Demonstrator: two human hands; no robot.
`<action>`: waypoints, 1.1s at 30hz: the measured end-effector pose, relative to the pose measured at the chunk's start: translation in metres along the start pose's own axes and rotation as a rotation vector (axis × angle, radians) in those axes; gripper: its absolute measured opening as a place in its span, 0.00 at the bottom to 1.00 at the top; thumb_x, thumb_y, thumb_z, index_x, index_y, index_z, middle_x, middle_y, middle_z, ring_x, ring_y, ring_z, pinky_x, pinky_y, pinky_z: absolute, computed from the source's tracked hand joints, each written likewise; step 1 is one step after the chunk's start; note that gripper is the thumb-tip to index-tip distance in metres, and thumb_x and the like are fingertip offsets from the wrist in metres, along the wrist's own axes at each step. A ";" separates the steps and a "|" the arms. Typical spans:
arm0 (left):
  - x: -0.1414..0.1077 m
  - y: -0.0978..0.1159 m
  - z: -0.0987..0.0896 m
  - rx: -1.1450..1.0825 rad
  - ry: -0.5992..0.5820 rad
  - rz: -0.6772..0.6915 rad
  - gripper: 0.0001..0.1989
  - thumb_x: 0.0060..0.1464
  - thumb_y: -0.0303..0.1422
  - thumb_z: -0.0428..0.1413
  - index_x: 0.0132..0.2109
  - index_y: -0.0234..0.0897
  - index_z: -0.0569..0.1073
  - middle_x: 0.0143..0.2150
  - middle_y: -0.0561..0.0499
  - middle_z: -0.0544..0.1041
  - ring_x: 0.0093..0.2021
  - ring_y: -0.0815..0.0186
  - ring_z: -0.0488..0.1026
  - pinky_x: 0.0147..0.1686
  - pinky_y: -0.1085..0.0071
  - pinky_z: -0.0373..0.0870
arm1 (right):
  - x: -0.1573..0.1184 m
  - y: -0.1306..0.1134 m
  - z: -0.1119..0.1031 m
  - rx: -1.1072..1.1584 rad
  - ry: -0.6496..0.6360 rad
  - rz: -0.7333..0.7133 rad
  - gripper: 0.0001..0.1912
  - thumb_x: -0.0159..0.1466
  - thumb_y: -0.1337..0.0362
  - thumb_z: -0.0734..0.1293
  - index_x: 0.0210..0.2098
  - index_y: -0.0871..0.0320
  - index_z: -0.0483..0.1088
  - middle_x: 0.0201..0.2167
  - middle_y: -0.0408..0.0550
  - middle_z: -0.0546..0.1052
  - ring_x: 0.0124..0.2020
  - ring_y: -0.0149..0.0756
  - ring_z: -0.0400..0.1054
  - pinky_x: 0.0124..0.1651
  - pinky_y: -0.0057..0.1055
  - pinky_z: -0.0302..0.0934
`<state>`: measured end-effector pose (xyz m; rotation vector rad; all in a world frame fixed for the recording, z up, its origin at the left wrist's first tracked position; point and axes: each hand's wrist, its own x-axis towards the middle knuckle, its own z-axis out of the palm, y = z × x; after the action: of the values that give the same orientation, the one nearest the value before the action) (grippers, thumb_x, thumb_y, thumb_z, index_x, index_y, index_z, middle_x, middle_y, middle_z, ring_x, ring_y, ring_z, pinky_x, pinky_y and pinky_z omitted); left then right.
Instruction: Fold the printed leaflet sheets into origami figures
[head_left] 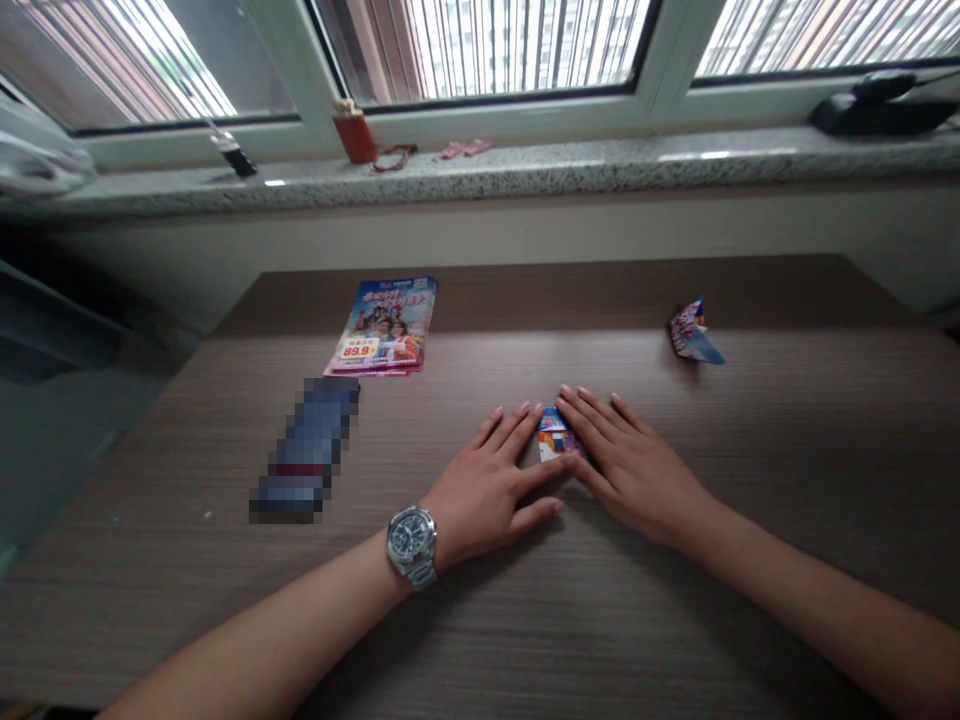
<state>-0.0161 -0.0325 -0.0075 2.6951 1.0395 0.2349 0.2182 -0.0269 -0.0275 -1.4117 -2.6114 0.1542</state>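
Observation:
A small folded piece of colourful printed paper (555,445) lies flat on the brown table (480,620), partly covered by fingers. My left hand (499,485), with a metal watch on its wrist, rests palm down at the paper's left and near edges, its fingers spread. From the right, my right hand (634,460) lies flat over the paper's right side, with its fingers stretched out. The two hands meet at the paper's near edge.
A stack of printed flyers (386,325) lies at the back left, with a blurred dark object (307,450) nearer. A folded paper shape (694,333) stands at the back right. The stone windowsill (585,170) holds a red container (354,135) and a black device (885,105).

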 end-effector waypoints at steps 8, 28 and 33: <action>-0.002 -0.004 -0.001 0.013 -0.015 0.066 0.29 0.69 0.47 0.46 0.72 0.50 0.55 0.77 0.44 0.38 0.76 0.53 0.38 0.73 0.49 0.40 | 0.003 -0.005 0.005 0.008 -0.025 -0.050 0.40 0.73 0.45 0.52 0.75 0.59 0.37 0.75 0.53 0.44 0.75 0.40 0.39 0.74 0.50 0.37; -0.007 -0.017 -0.006 0.043 -0.003 0.100 0.33 0.67 0.51 0.47 0.72 0.42 0.55 0.75 0.43 0.50 0.75 0.54 0.47 0.73 0.50 0.40 | -0.005 -0.001 0.004 -0.007 0.012 0.003 0.40 0.73 0.47 0.53 0.75 0.63 0.38 0.75 0.57 0.43 0.75 0.42 0.37 0.74 0.47 0.41; -0.006 -0.017 -0.007 0.051 -0.005 0.090 0.32 0.67 0.51 0.46 0.71 0.43 0.56 0.75 0.43 0.51 0.75 0.53 0.48 0.72 0.48 0.41 | -0.014 0.009 0.003 -0.023 0.003 0.012 0.37 0.74 0.50 0.53 0.75 0.60 0.39 0.75 0.55 0.46 0.75 0.41 0.39 0.73 0.46 0.44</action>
<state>-0.0325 -0.0229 -0.0061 2.7902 0.9368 0.2206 0.2327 -0.0333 -0.0334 -1.4340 -2.6116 0.1235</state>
